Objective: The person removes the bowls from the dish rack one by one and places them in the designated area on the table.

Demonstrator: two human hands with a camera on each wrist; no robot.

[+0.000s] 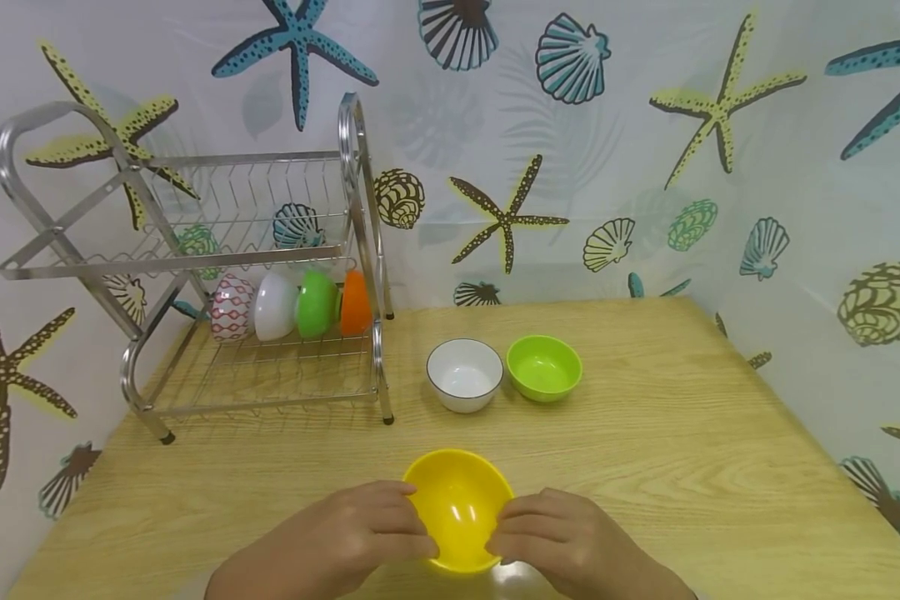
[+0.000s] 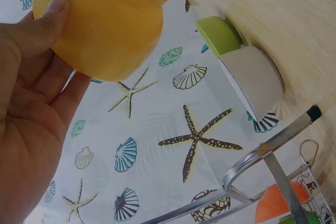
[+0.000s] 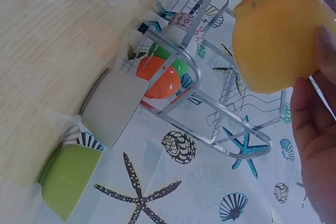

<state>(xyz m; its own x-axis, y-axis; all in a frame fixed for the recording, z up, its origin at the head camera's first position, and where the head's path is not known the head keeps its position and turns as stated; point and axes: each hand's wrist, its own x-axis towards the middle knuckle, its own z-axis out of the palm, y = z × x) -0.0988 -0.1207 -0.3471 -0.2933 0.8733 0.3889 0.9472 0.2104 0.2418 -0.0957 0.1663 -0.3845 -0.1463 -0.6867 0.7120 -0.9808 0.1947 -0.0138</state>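
Note:
A yellow bowl [image 1: 457, 504] is held between both hands near the front of the table, its hollow side facing up toward the head camera. My left hand [image 1: 360, 529] grips its left rim, and in the left wrist view the thumb presses the outer wall of the bowl [image 2: 107, 24]. On the opposite side my right hand [image 1: 562, 533] pinches the rim, fingers over the edge. The right wrist view shows that hand [image 3: 317, 114] with its thumb on the yellow wall [image 3: 278, 40]. Beyond the bowl stand a white bowl [image 1: 465, 375] with a dark rim and a lime green bowl [image 1: 544, 368].
A two-tier metal dish rack [image 1: 262, 407] stands at the back left. On its lower tier several bowls stand on edge: a red-patterned one [image 1: 232, 308], a white one [image 1: 275, 307], a green one [image 1: 317, 305] and an orange one [image 1: 356, 304]. A sea-patterned curtain [image 1: 435, 125] hangs behind the wooden table [image 1: 682, 433].

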